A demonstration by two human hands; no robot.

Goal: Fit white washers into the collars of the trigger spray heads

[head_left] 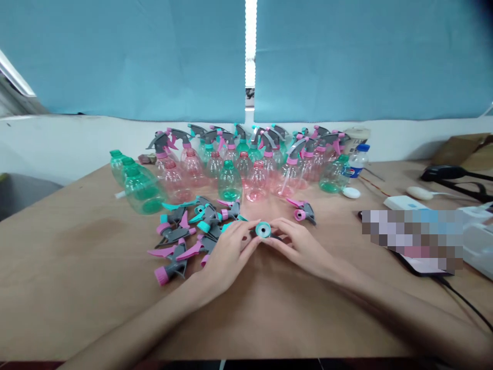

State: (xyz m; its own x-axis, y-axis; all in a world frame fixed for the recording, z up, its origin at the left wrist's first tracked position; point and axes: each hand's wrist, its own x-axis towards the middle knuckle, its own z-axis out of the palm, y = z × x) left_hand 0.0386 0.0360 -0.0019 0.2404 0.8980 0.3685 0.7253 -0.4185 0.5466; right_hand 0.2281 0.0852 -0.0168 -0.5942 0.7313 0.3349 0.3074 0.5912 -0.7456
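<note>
Between my fingertips is a spray trigger head [263, 230] with a teal collar, its round opening turned toward me. My left hand [233, 245] pinches it from the left, and my right hand [296, 244] grips the other side. Most of its grey body is hidden behind the collar and fingers. Loose spray heads in grey, pink and teal lie left of my left hand, among them a pink-collared one [171, 264]. Another pink and grey spray head [303, 212] lies beyond my right hand. Open-necked bottles stand behind, including a green one [229, 182] and a pink one [257, 182].
Several bottles with spray heads fitted [291, 167] crowd the back of the table [96, 308]. At left, green bottles [142, 190] stand close together. To the right are a Pepsi bottle [356, 163], a phone with a blurred screen [416, 246], a cable and black straps [454, 174].
</note>
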